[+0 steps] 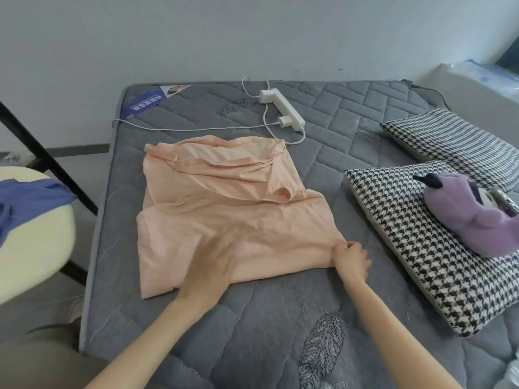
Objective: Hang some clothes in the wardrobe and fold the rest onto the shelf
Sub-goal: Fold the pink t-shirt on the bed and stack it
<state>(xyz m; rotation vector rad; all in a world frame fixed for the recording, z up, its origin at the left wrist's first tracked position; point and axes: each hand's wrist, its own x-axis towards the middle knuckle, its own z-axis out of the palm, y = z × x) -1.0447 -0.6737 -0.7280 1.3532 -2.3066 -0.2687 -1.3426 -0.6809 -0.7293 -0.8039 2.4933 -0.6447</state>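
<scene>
1. Two hands work apart on a peach garment, which lies partly folded on the grey mattress.
2. Blurred, the left hand lies flat on its near edge.
3. Curled, the right hand pinches its right corner.
4. Beside it lies a houndstooth pillow.

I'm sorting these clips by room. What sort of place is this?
Probably a bedroom: a bare grey quilted mattress, two houndstooth pillows, a purple plush toy, and a peach garment laid out on the mattress.
</scene>
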